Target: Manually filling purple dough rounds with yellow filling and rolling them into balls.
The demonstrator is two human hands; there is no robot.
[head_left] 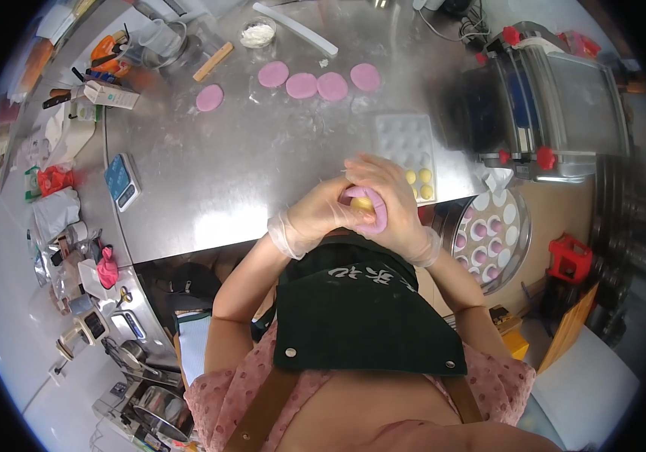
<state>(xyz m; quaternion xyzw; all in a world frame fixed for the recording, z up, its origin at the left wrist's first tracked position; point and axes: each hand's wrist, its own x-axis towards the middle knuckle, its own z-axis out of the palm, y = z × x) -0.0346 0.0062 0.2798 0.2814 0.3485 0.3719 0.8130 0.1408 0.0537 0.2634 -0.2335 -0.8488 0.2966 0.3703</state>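
Both gloved hands meet just over the near edge of the steel table [210,181], cupped around one piece of pink dough [372,215] with a yellow filling ball [361,203] showing in its middle. The left hand [315,218] curls under and around the dough's left side, fingers bent in a grasp; the right hand [390,200] arches over the top and right side, fingers curved down onto the pink skin. Neither hand is loose.

Just beyond the hands, toward the table's right edge, lies a white moulded tray [402,139] of round pockets. Most pockets look bare; a few yellow balls [421,183] sit in the pockets at its near right corner (four can be made out, partly hidden by the right hand).

Off the table's right near corner, lower down, stands a round metal steamer tray [522,226] carrying white paper discs, several with a small pink piece on top.

Toward the far edge, four flattened pink dough rounds [319,81] lie in a loose row, and a fifth round [210,97] lies apart to their left. Beyond them is a small clear cup of white powder [258,33], with a white rolling stick [296,29] just beside it and a wooden scraper [213,62] to its left. A blue-topped digital scale [123,181] rests at the table's left edge. A roller machine with red knobs [556,105] stands at the right end.
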